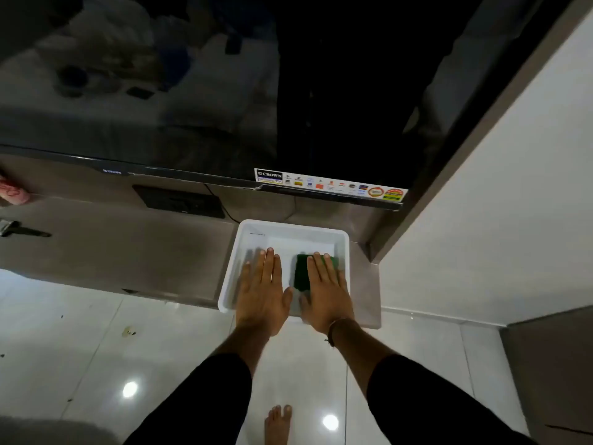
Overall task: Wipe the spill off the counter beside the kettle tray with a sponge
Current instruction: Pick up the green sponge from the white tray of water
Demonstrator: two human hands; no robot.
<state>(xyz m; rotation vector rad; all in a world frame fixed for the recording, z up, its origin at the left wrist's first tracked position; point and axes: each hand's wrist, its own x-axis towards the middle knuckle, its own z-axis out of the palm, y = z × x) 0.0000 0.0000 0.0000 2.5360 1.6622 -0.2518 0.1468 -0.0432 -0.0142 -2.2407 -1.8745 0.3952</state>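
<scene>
A white rectangular tray (244, 239) sits on the grey counter (128, 252), near its right end. A dark green sponge (301, 271) lies inside the tray on the right side. My right hand (327, 290) lies flat on the sponge, fingers straight and pressing down, covering its right part. My left hand (263, 290) rests flat and open on the tray floor, just left of the sponge, holding nothing. No kettle is in view. I cannot make out a spill on the counter.
A large black TV (288, 91) hangs just above the counter with a sticker strip (330, 184) on its lower edge. A black box (179, 200) with a cable and a dark tool (22, 231) lie on the counter. A white wall (481, 220) stands right. Glossy floor tiles (96, 348) lie below.
</scene>
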